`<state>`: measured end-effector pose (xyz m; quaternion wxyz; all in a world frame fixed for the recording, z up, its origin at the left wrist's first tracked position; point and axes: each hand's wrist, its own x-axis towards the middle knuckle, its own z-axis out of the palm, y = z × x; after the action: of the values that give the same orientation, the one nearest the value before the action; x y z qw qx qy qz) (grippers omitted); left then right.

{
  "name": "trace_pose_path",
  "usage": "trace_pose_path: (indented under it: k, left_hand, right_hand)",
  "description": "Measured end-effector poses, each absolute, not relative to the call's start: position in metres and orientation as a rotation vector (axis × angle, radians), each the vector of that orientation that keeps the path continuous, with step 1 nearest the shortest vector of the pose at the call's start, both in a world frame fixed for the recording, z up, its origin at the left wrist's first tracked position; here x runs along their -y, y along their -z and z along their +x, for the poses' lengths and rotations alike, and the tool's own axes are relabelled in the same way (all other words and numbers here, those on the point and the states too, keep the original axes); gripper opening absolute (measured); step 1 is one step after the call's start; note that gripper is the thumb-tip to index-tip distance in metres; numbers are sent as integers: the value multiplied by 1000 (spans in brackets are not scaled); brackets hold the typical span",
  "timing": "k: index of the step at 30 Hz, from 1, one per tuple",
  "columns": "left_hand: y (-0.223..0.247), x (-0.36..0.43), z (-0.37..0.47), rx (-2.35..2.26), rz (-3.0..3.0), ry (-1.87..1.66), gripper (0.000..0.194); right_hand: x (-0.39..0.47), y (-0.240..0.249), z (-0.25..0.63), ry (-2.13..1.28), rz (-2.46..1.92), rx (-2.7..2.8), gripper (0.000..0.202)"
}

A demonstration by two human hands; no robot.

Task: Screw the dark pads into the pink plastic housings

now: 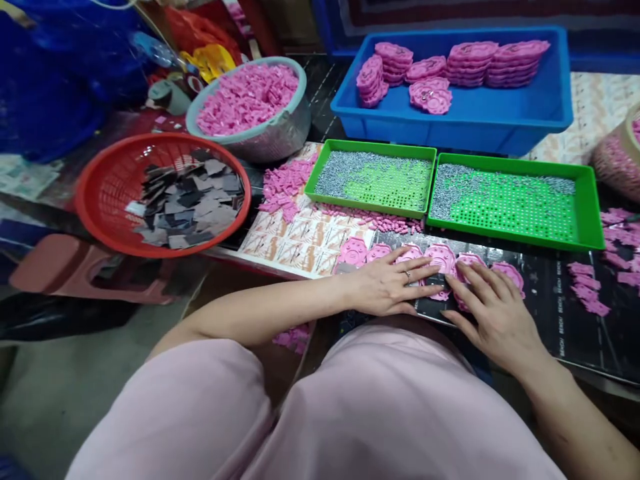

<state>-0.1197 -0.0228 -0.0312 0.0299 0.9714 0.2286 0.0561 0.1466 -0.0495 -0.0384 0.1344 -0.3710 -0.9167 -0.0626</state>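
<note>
A row of pink moulded plastic shells (443,257) lies along the front edge of the table. My left hand (393,283), with a ring on one finger, rests flat over the left-middle shells, its fingers stretched to the right. Beside it, my right hand (493,303) lies over the shells at the right of the row, fingers spread and slightly bent. Both hands are open, and their fingers partly hide the shells beneath. A grey flat piece (345,268) shows at the leftmost shell.
Behind the row stand two green trays (433,193) of small metal parts. Stacked pink shells fill part of a blue bin (450,130). To the left are a red basket (85,193) of dark flat pieces and a tub (300,120) of pink parts. Loose pink pieces (587,288) lie at right.
</note>
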Motion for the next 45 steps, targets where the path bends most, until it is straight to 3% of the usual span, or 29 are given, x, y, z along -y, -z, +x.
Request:
trace_pose_path:
  k: [4,8,14,25,30,38,42,45]
  left_hand:
    - [29,24,-137,-687,3014,-185,50]
    - [28,24,-138,-683,3015,-246,51]
    - [30,31,-140,-683,2999,-371,45]
    - [23,36,-140,-667,2951,-459,49]
    - [29,50,-171,-903,2922,-650,50]
    - [52,66,-192,-1123,2848,-625,50]
    - [52,68,-191,-1129,2842,-652,49]
    - [51,68,-192,-1104,2835,-659,49]
  right_hand:
    - [47,28,134,122,-1016,2677,53]
    - [19,1,127,71,-937,2577,36]
    - [-50,-18,86,470,-670,2785,13]
    - [-81,-21,61,619,-322,3130,18]
    - [-81,-26,63,264,-365,3009,14]
    - [-66,-20,-19,-738,-832,2668,18]
    - [-72,-8,-64,-942,-989,2693,25]
    - [-72,-2,-79,-873,-1035,2747,23]
